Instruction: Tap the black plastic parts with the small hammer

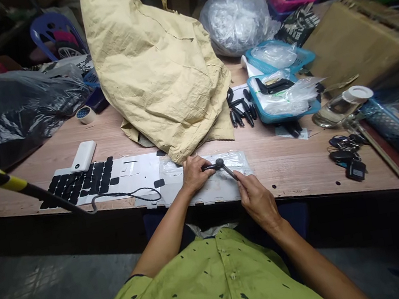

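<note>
My left hand [196, 172] is closed on a small black part [208, 167] just above the plastic-covered white board [215, 187] at the table's front edge. My right hand [258, 198] grips the grey shaft of a dark metal tool with a rounded head [227, 169], which looks like a ratchet wrench or small hammer. The tool's head meets the right end of the black part; whether they are joined I cannot make out. Several loose black cylindrical parts [242, 110] lie farther back on the right.
A large tan sack [160, 70] stands just behind my hands. To the left are black pads [83, 180], a white power bank [83, 156], a cable [130, 193] and a tape roll [85, 115]. Blue baskets [285, 116], a bottle [342, 106] and keys [352, 155] are to the right.
</note>
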A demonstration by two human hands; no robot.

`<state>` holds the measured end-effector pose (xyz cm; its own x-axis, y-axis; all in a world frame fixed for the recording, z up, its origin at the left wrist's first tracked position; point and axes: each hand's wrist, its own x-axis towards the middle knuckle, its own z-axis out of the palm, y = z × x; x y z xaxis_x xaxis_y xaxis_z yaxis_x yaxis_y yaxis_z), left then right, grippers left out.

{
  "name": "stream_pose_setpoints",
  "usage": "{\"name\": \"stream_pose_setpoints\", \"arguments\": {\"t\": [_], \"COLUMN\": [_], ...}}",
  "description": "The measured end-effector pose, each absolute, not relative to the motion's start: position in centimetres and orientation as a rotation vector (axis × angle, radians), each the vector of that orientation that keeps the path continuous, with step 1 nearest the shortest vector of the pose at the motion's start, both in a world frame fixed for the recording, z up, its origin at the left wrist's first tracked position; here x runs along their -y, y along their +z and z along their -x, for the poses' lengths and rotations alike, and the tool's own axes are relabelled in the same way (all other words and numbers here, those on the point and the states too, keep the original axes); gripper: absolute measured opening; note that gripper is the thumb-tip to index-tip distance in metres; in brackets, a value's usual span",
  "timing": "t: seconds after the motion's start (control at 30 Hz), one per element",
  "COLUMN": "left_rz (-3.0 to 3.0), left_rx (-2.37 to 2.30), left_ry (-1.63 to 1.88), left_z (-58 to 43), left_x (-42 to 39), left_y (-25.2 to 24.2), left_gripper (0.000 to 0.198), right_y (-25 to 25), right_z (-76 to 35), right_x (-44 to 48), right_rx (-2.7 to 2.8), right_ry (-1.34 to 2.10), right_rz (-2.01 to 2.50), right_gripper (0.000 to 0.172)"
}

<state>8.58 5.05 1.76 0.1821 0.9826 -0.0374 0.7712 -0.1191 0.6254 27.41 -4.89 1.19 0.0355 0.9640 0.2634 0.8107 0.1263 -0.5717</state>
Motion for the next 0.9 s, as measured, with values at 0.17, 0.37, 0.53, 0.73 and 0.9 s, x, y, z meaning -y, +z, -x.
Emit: {"name": "stream_pose_setpoints", "arguments": {"t": [0.17,0.37,0.53,0.73,0.9], "left_rz": [-1.965,-2.002,-2.041,-2.077,-1.855], "left_rx": [-1.629,-1.605,-1.541,-0.785,-1.048], "left_ry": [0.533,0.555,0.626,0.544,0.012], "left_z": [-8.5,-7.9,-7.4,-6.7,-6.4], "left_x": [-5.0,-5.1,-5.1,2.9,8.3], "left_y": [1.9,1.5,1.5,1.8,-2.5], "left_gripper": [0.012,0.01,0.012,0.027,0.024], "right_y": [1.2,0.4,-1.0,-1.2,-1.3], "right_z": [-29.4,-32.8,-33.3,-33.2,-33.1], "right_x": [2.1,-4.1,-5.2,-5.1,-5.2], "right_rx": [1.744,1.793,1.796,1.833,1.824], "right_ry": [0.218,-0.07,-0.199,-0.201,-0.235], "right_rz": [1.804,2.027,2.055,2.073,2.078], "right_gripper": [0.039,0.034,0.031,0.031,0.03]}}
